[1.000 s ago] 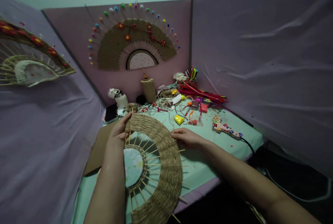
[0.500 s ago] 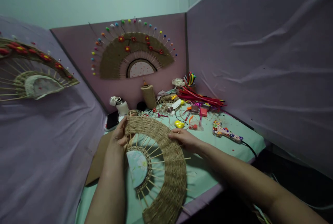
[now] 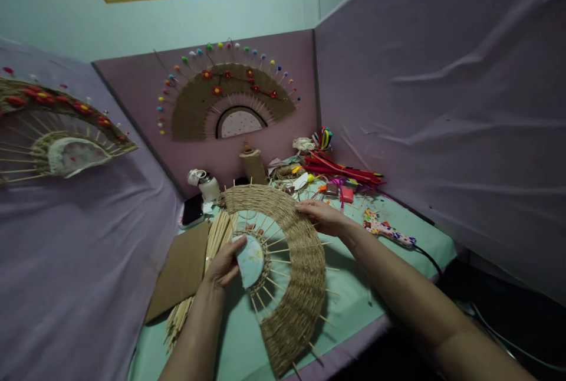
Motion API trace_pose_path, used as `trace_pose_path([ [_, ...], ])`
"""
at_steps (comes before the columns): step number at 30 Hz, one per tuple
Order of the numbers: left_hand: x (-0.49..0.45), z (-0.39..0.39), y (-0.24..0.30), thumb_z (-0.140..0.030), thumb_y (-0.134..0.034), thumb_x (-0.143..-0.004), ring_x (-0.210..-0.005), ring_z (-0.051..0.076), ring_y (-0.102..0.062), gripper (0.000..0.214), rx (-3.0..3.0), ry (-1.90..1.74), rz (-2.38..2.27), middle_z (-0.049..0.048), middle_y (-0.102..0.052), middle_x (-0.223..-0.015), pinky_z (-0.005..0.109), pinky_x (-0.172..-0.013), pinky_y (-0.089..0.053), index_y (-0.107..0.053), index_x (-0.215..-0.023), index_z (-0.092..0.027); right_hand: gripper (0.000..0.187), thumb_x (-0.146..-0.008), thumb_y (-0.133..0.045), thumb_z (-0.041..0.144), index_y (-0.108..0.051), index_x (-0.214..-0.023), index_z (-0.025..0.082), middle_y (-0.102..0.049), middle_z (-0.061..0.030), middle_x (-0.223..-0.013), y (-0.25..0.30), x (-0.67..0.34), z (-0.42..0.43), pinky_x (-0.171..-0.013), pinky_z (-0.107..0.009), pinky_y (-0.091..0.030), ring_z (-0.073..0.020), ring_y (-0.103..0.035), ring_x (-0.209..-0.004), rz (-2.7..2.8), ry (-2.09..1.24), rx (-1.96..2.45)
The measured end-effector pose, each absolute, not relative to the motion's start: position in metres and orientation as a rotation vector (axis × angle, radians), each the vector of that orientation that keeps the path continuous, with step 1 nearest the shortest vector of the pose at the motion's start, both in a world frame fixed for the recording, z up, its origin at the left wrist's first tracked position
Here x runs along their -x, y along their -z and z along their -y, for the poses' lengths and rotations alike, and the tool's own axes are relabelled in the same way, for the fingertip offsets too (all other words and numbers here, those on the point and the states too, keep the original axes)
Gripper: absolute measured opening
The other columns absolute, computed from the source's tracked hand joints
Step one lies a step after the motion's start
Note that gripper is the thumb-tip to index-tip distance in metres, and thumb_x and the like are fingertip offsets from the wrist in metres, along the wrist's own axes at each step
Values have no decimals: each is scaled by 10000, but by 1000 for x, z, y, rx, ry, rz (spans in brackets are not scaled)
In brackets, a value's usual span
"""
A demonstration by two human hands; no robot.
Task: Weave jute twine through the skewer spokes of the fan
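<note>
I hold a half-round fan (image 3: 295,263) woven of jute twine over wooden sticks, with a pale paper half-disc at its centre. My left hand (image 3: 225,263) grips the paper centre, fingers closed round its straight edge. My right hand (image 3: 322,216) pinches the woven band at the fan's far outer rim. The fan is lifted a little above the mint-green table (image 3: 354,292), tilted, with stick ends poking out past the weave.
A bundle of thin sticks (image 3: 201,275) and a brown cardboard sheet (image 3: 181,272) lie left of the fan. A twine spool (image 3: 254,166), white bottle (image 3: 207,183), phone (image 3: 192,211), pipe cleaners (image 3: 340,163) and patterned glue gun (image 3: 389,230) sit behind. Finished fans hang on the cloth partitions (image 3: 230,101).
My left hand left the fan's upper left edge and took hold of the paper centre. The fan rose and turned, uncovering the stick bundle. The right hand followed the rim farther back.
</note>
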State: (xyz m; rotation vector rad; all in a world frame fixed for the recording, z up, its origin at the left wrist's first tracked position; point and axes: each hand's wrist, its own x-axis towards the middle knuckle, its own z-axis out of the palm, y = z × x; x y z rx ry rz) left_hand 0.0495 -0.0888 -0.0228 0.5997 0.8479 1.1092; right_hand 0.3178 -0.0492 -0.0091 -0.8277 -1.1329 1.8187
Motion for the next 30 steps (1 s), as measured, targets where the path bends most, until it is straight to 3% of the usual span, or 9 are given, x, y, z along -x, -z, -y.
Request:
trace_pose_path([
  [3, -44, 88, 22, -45, -549, -777, -583, 173, -676, 386, -562, -1139, -867, 84, -716, -755, 276, -630, -564, -571, -1157, -109, 374, -707, -676, 495, -571, -809, 151, -403, 72, -539, 14, -320, 45, -415, -181, -167, -27, -258, -429, 1112, -1841, 710],
  [7, -40, 88, 20, -45, -530, -786, -712, 205, -691, 350, -549, -1183, -881, 107, -714, -826, 320, -707, -560, -583, -1126, -106, 435, -752, -596, 558, -601, -971, 182, -459, 38, -618, 22, -321, 41, -422, -191, -201, -43, -297, -455, 1095, -1710, 659],
  [15, -39, 88, 16, -50, -469, -821, -763, 206, -689, 319, -560, -1240, -887, 131, -709, -887, 332, -709, -562, -577, -1117, -100, 342, -715, -633, 484, -646, -835, 163, -427, 37, -573, 31, -319, 48, -466, -208, -249, -77, -346, -517, 1324, -1253, 918],
  [19, -40, 89, 11, -55, -453, -833, -719, 201, -692, 325, -485, -1260, -939, 113, -713, -822, 329, -691, -568, -559, -1137, -95, 367, -738, -581, 513, -656, -813, 162, -511, 8, -618, 28, -321, 50, -493, -221, -314, -100, -406, -558, 1395, -1132, 969],
  [23, -40, 89, 7, -51, -465, -827, -650, 185, -688, 303, -452, -1296, -982, 93, -710, -768, 288, -639, -566, -582, -1102, -101, 293, -764, -582, 455, -660, -787, 174, -606, -26, -724, 28, -323, 51, -616, -263, -393, -142, -506, -667, 1495, -866, 971],
  [30, -40, 88, 6, -49, -455, -833, -665, 182, -687, 262, -513, -1324, -945, 88, -708, -762, 292, -636, -566, -593, -1048, -106, 205, -815, -556, 352, -672, -808, 184, -621, -52, -774, 32, -321, 51, -673, -286, -397, -162, -538, -715, 1673, -628, 917],
])
